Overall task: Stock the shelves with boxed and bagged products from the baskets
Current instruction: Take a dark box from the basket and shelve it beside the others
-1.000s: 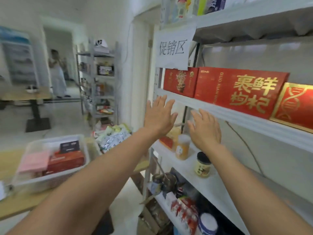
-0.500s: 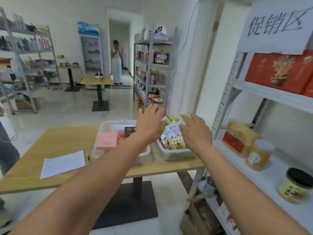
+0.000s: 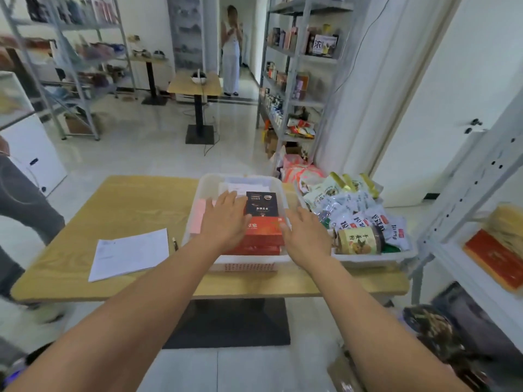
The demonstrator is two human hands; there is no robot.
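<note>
A white basket (image 3: 242, 265) on the wooden table (image 3: 133, 205) holds boxes: a black box (image 3: 261, 204), stacked red boxes (image 3: 264, 236) and a pink box (image 3: 198, 219). My left hand (image 3: 225, 219) hovers flat over the red and pink boxes, fingers straight. My right hand (image 3: 307, 236) reaches over that basket's right rim, fingers extended, holding nothing. A second white basket (image 3: 368, 256) to the right is piled with bagged snacks (image 3: 353, 205) and a jar (image 3: 358, 240). The shelf unit (image 3: 481, 250) stands at far right.
A sheet of paper (image 3: 130, 254) and a pen lie on the table's left side. A person's leg (image 3: 19, 199) is at the left edge; another person (image 3: 232, 49) stands far back. More shelving (image 3: 297, 66) lines the room, and a small table (image 3: 195, 83) stands behind.
My view swung from the right-hand shelf with red boxes to the table. Both hands travelled from the shelf edge down over the basket of boxes.
</note>
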